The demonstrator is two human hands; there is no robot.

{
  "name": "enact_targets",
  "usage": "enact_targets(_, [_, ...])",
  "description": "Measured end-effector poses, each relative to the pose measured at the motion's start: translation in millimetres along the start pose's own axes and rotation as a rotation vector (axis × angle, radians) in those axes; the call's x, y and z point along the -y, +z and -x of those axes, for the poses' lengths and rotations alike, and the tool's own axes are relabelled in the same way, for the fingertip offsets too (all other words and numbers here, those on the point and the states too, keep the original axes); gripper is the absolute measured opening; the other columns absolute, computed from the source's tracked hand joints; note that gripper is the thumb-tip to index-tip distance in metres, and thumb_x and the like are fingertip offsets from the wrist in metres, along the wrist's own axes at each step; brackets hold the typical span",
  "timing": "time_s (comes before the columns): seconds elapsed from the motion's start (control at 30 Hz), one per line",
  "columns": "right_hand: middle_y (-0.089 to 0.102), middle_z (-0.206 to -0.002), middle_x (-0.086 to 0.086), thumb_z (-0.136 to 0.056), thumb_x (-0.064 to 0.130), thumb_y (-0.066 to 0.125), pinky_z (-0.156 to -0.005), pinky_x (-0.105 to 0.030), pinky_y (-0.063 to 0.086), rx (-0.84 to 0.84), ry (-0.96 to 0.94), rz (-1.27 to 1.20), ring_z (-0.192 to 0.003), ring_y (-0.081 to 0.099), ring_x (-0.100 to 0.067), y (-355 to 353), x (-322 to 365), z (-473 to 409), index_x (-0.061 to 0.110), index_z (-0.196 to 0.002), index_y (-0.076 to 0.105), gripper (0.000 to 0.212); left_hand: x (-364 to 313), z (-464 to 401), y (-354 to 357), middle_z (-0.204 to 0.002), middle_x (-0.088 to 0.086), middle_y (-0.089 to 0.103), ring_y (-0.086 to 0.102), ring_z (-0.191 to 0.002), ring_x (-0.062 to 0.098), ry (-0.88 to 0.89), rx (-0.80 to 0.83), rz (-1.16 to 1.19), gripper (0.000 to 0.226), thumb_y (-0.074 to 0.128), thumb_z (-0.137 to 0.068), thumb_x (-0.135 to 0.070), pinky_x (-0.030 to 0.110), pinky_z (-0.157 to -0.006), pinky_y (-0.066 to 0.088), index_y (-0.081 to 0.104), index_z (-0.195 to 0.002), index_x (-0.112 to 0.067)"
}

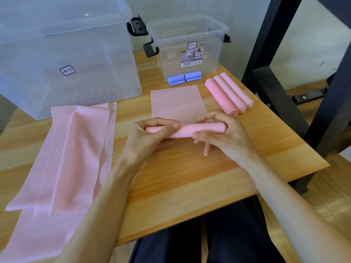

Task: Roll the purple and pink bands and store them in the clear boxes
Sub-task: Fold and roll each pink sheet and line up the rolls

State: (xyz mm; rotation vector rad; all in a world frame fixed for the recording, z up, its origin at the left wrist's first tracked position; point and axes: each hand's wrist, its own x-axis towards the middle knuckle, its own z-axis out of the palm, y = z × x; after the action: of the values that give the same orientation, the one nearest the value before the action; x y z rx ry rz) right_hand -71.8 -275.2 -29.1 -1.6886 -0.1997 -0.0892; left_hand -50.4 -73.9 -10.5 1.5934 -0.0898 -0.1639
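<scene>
A pink band (178, 103) lies flat on the wooden table (190, 177), its near end wound into a roll (188, 130). My left hand (152, 135) grips the roll's left end and my right hand (222, 135) grips its right end. Three finished pink rolls (228, 93) lie side by side at the right. Two purple rolls (184, 77) sit in the bottom of the small clear box (190, 33). Several unrolled pink bands (62, 158) are piled at the left.
A large clear box (66, 54) stands at the back left with black latches. A black metal frame (275, 73) rises at the table's right edge. My lap in dark trousers is below the near table edge.
</scene>
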Motion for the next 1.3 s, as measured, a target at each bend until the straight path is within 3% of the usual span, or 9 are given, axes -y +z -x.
enact_targets(0.17, [0.072, -0.076, -0.011, -0.073, 0.022, 0.08, -0.05, -0.03, 0.054, 0.014, -0.027, 0.009, -0.047, 0.063, -0.02, 0.5, -0.6, 0.1, 0.007, -0.102, 0.065, 0.036, 1.0, -0.3, -0.8, -0.092, 0.005, 0.077, 0.071, -0.085, 0.016, -0.031, 0.0, 0.019, 0.028, 0.08, -0.063, -0.037, 0.028, -0.083, 0.058, 0.08, -0.085, -0.02])
enact_targets(0.37, [0.065, -0.058, -0.014, -0.084, 0.026, 0.072, -0.043, -0.031, 0.05, 0.008, 0.03, -0.064, -0.041, 0.057, -0.025, -1.1, -2.5, -1.0, -0.004, -0.093, 0.064, 0.033, -1.5, 1.6, -0.5, -0.086, -0.003, 0.077, 0.068, -0.079, 0.007, 0.008, 0.041, 0.007, 0.018, 0.08, -0.062, -0.032, 0.016, -0.075, 0.055, 0.081, -0.079, -0.027])
enact_targets(0.6, [0.074, -0.083, -0.01, -0.07, 0.023, 0.082, -0.052, -0.03, 0.056, 0.017, -0.027, 0.0, -0.052, 0.066, -0.021, 0.1, -1.0, -0.1, 0.015, -0.11, 0.064, 0.044, 0.1, 0.0, -0.2, -0.09, 0.006, 0.077, 0.073, -0.085, 0.017, -0.061, -0.003, 0.074, 0.023, 0.078, -0.068, -0.028, 0.022, -0.068, 0.059, 0.079, -0.085, -0.014])
enact_targets(0.73, [0.072, -0.07, -0.008, -0.08, 0.005, 0.076, -0.044, -0.025, 0.052, 0.019, -0.03, -0.076, -0.05, 0.065, -0.012, 0.6, -1.1, -0.5, -0.004, -0.102, 0.066, 0.026, -0.3, -0.3, -0.6, -0.094, 0.005, 0.077, 0.073, -0.088, 0.016, -0.049, 0.009, 0.071, 0.028, 0.078, -0.067, -0.032, 0.024, -0.076, 0.06, 0.078, -0.088, -0.014])
enact_targets(0.8, [0.069, -0.064, -0.012, -0.082, 0.007, 0.074, -0.043, -0.024, 0.05, 0.002, -0.01, -0.092, -0.046, 0.063, -0.013, -0.2, -1.0, -0.2, -0.008, -0.098, 0.066, 0.022, -1.5, 0.3, -0.5, -0.094, 0.001, 0.077, 0.07, -0.086, 0.01, -0.019, 0.026, 0.041, 0.028, 0.078, -0.065, -0.033, 0.02, -0.079, 0.057, 0.079, -0.087, -0.017])
enact_targets(0.93, [0.07, -0.066, -0.015, -0.083, 0.019, 0.074, -0.045, -0.027, 0.052, -0.004, 0.003, -0.061, -0.045, 0.063, -0.02, -0.8, -1.5, -0.8, -0.002, -0.094, 0.068, 0.024, -1.1, 0.3, 0.1, -0.09, -0.002, 0.077, 0.068, -0.081, 0.007, -0.005, 0.019, 0.005, 0.023, 0.079, -0.064, -0.03, 0.015, -0.074, 0.055, 0.079, -0.084, -0.019])
enact_targets(1.1, [0.076, -0.083, -0.009, -0.072, 0.023, 0.08, -0.059, -0.041, 0.057, 0.015, -0.011, 0.0, -0.055, 0.068, -0.027, -0.6, -0.7, 0.2, 0.013, -0.111, 0.063, 0.044, -0.7, 0.2, -0.5, -0.089, 0.005, 0.077, 0.075, -0.082, 0.018, -0.091, 0.007, 0.063, 0.023, 0.076, -0.071, -0.031, 0.024, -0.068, 0.06, 0.078, -0.087, -0.015])
enact_targets(1.2, [0.075, -0.08, -0.01, -0.076, 0.014, 0.078, -0.05, -0.033, 0.057, 0.034, -0.044, -0.034, -0.061, 0.07, -0.021, 0.4, -1.0, 0.0, 0.006, -0.109, 0.064, 0.036, -1.7, 0.6, 0.1, -0.09, 0.004, 0.078, 0.075, -0.081, 0.019, -0.105, 0.02, 0.052, 0.027, 0.075, -0.071, -0.035, 0.023, -0.067, 0.06, 0.077, -0.088, -0.014])
enact_targets(1.3, [0.071, -0.068, -0.011, -0.082, 0.007, 0.074, -0.043, -0.026, 0.052, 0.015, -0.019, -0.088, -0.051, 0.066, -0.016, 0.1, -0.9, -0.3, -0.005, -0.101, 0.065, 0.024, -2.5, 1.1, -0.3, -0.093, 0.001, 0.078, 0.073, -0.086, 0.013, -0.061, 0.027, 0.07, 0.022, 0.078, -0.066, -0.034, 0.021, -0.075, 0.059, 0.08, -0.083, -0.02])
